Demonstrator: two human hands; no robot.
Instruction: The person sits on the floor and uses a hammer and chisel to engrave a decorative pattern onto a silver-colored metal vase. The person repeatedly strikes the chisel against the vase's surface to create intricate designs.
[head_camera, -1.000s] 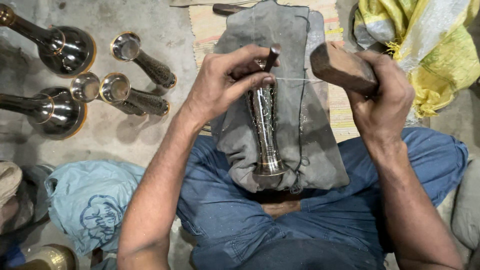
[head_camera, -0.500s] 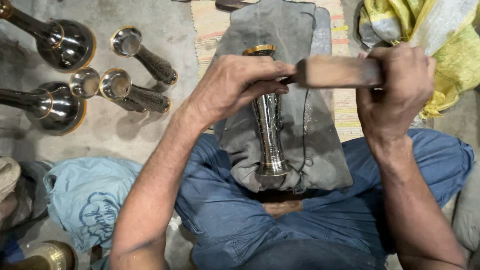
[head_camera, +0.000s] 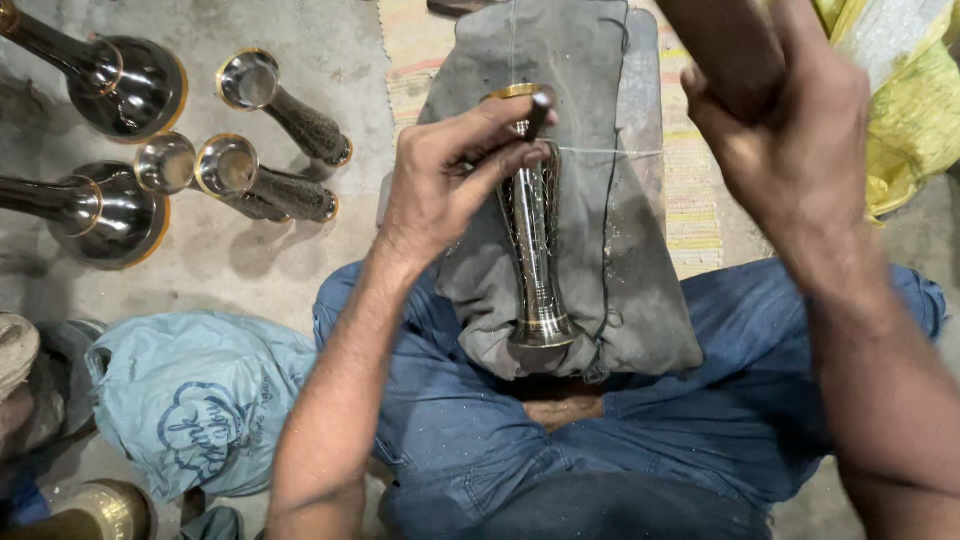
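Observation:
A slim engraved metal vase (head_camera: 535, 250) lies lengthwise on a grey cloth-covered pad (head_camera: 640, 250) over my lap, its flared foot toward me. My left hand (head_camera: 450, 175) pinches a small dark chisel-like tool (head_camera: 538, 112) against the vase near its gold rim. My right hand (head_camera: 790, 130) is raised high at the upper right, blurred, and grips the wooden handle (head_camera: 720, 45) of a mallet whose head is out of view.
Several metal vases lie on the concrete floor at the left: two large dark ones (head_camera: 120, 85) (head_camera: 90, 210) and two smaller engraved ones (head_camera: 285, 110) (head_camera: 265, 185). A pale blue bag (head_camera: 190, 400) sits at the lower left. A yellow sack (head_camera: 915, 110) lies at the right.
My right hand has swung the wooden mallet up and away from the tool, toward the camera. My left hand still holds the small tool on the vase.

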